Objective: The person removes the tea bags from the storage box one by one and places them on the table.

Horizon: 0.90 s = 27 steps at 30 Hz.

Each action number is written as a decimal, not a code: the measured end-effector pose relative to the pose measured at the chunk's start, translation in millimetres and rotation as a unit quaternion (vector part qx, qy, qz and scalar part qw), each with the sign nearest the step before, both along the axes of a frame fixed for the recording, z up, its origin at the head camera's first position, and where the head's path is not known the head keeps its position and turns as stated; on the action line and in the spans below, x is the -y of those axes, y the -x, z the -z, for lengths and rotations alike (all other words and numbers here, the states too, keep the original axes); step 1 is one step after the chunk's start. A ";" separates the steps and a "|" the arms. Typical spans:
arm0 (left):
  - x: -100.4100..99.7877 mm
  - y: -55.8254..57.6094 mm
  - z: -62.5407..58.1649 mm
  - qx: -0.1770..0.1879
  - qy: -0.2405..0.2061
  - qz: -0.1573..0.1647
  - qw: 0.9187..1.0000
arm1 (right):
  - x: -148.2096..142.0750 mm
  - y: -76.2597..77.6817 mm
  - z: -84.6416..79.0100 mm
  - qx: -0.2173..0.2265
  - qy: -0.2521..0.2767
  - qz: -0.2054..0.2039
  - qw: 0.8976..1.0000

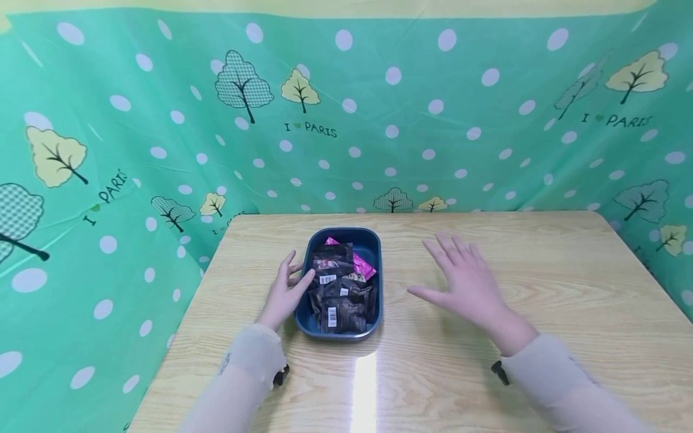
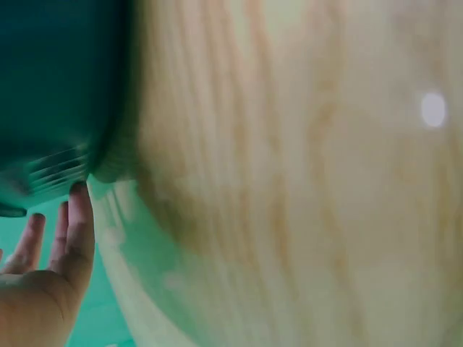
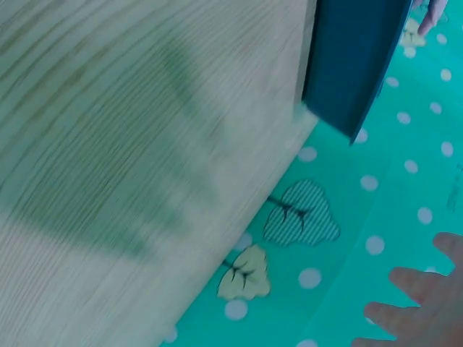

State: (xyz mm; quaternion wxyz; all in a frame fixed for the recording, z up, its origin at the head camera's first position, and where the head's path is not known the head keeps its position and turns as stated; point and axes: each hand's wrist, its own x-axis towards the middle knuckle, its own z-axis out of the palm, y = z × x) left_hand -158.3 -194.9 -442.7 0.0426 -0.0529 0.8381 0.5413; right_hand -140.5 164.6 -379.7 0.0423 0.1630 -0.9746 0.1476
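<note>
A dark blue bin [image 1: 311, 334] with rounded corners stands on the table, left of the middle. Inside lie several small black packets [image 1: 338, 288], some with white barcode labels, and a bright pink packet [image 1: 364, 266] partly covered by them. At the bin's left side is my left hand [image 1: 284, 294], its thumb over the rim and its fingers fairly straight along the outer wall. In the left wrist view the fingertips [image 2: 78, 189] come up to the bin's wall [image 2: 51, 108]; contact is hard to tell. My right hand [image 1: 468, 282] hovers right of the bin, fingers spread, holding nothing.
The light wood table [image 1: 541, 270] extends around the bin. A green curtain [image 1: 411, 120] with white dots and printed trees hangs behind and at both sides. A bright strip of light [image 1: 364, 391] reflects off the tabletop in front of the bin.
</note>
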 end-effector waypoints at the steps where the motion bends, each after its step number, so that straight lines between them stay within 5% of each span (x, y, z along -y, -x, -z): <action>1: 0.1 -0.3 1.9 0.003 -0.009 -0.001 1.000 | 3.7 -0.6 0.2 0.002 0.002 -0.004 1.000; 17: 3.3 -0.3 19.7 0.000 -0.058 0.002 0.998 | 58.9 -10.8 11.0 0.015 0.032 -0.060 0.998; 27: 9.5 -1.4 18.4 0.050 -0.074 0.018 0.996 | 88.2 -18.7 25.6 0.029 0.057 -0.087 0.994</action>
